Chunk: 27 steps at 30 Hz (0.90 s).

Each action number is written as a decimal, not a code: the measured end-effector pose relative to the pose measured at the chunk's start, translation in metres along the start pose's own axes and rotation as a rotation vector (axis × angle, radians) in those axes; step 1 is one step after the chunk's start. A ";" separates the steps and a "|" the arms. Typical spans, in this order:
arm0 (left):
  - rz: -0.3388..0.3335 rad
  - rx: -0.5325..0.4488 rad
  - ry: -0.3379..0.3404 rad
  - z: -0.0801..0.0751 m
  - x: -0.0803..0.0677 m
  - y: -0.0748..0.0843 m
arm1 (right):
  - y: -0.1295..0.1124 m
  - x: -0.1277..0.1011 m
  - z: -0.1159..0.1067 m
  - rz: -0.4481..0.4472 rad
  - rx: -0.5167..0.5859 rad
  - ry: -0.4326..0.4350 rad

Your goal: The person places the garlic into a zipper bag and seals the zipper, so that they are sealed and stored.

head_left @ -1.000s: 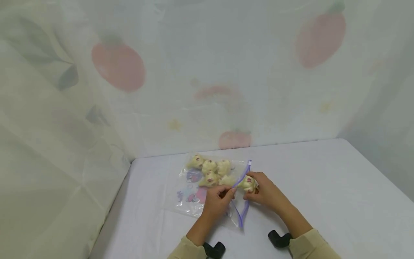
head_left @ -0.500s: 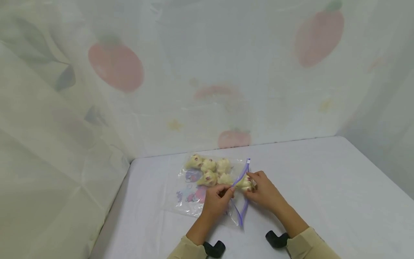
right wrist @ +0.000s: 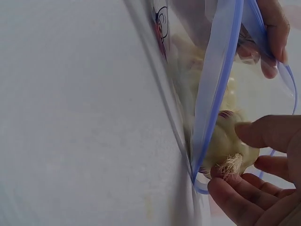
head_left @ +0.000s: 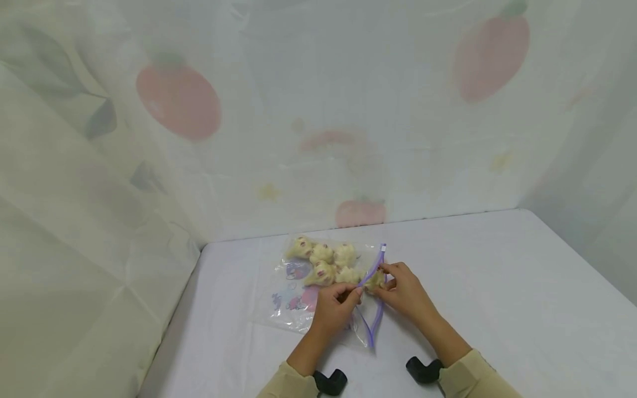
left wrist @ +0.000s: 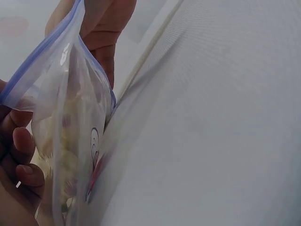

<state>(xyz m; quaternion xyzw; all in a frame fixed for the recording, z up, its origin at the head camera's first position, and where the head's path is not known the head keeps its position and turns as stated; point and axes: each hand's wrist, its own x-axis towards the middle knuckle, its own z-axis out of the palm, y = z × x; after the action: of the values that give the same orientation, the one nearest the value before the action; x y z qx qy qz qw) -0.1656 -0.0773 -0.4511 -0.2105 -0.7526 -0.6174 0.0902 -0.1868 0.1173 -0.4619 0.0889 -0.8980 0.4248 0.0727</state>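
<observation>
Right hand (head_left: 404, 292) fingers (right wrist: 244, 200) are curled round a garlic bulb (right wrist: 229, 143) at the bag mouth — roots toward the palm, bulb partly past the purple zip strip (right wrist: 217, 80). Left hand (head_left: 334, 307) fingers (left wrist: 21, 157) pinch the upper lip of the zip bag (head_left: 303, 287) and hold it lifted, so the mouth is kept open.

Handling, as judged: the bulb is light and firm, with dry papery skin that sheds and slips a little — best gripped round the body, not by the roots. The bag is thin, limp film; it is best held at the stiffer zip strip, since the film alone would collapse.

Several more garlic bulbs (head_left: 323, 262) are already seen inside, bunched at the far end of the bag. The bag lies flat on a white cloth-covered worktop (head_left: 497, 287), near its back-left corner. Sheer curtains (head_left: 318, 110) printed with red fruit are hung close behind and to both sides.
</observation>
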 end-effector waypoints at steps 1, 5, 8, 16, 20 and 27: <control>-0.003 -0.001 -0.003 0.000 0.000 0.000 | 0.000 0.000 0.001 -0.005 0.014 0.005; -0.015 -0.010 -0.020 -0.001 0.000 0.000 | -0.001 -0.002 0.003 -0.023 0.069 0.034; -0.017 -0.013 -0.029 -0.002 -0.001 0.001 | -0.001 -0.002 0.005 -0.058 0.067 0.033; 0.021 -0.018 -0.029 -0.002 -0.002 0.001 | 0.004 -0.003 0.010 -0.192 -0.030 -0.084; 0.033 -0.010 -0.032 -0.003 -0.003 0.001 | 0.005 -0.003 0.012 -0.218 -0.030 -0.203; 0.041 0.022 -0.040 -0.004 -0.002 0.002 | 0.003 -0.004 0.013 -0.224 -0.003 -0.294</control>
<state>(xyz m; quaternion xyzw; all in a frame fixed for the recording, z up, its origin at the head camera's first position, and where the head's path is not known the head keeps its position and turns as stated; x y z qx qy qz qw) -0.1634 -0.0814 -0.4489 -0.2371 -0.7564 -0.6029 0.0902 -0.1846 0.1093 -0.4734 0.2492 -0.8841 0.3951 -0.0122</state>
